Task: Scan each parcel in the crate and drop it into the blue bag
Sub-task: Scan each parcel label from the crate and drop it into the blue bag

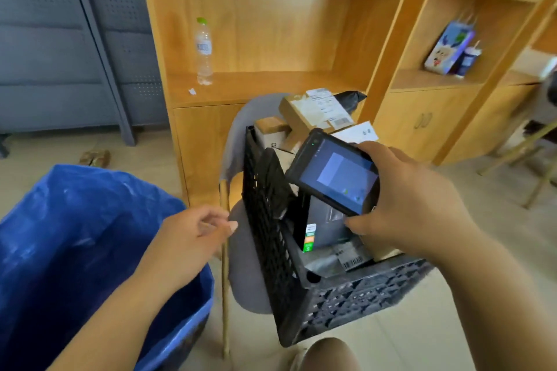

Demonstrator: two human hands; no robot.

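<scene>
A black lattice crate (pixel 355 298) rests on a grey chair (pixel 244 265) and holds several parcels: brown cardboard boxes (pixel 304 117) at the far end, a dark box (pixel 325 229) and a grey bag with a barcode label (pixel 352 260) near me. My right hand (pixel 407 199) grips a black handheld scanner (pixel 334 172), screen lit, held over the crate's near parcels. My left hand (pixel 196 232) hovers between the crate and the blue bag (pixel 75 220), fingers loosely curled, holding nothing. The blue bag stands open at the lower left.
A wooden shelf unit (pixel 271 84) stands behind the chair with a water bottle (pixel 204 51) on it. A colourful gift bag (pixel 449 48) sits on a shelf at the right. A chair's wooden legs (pixel 518 153) are at the far right. My knee (pixel 328 355) shows at the bottom.
</scene>
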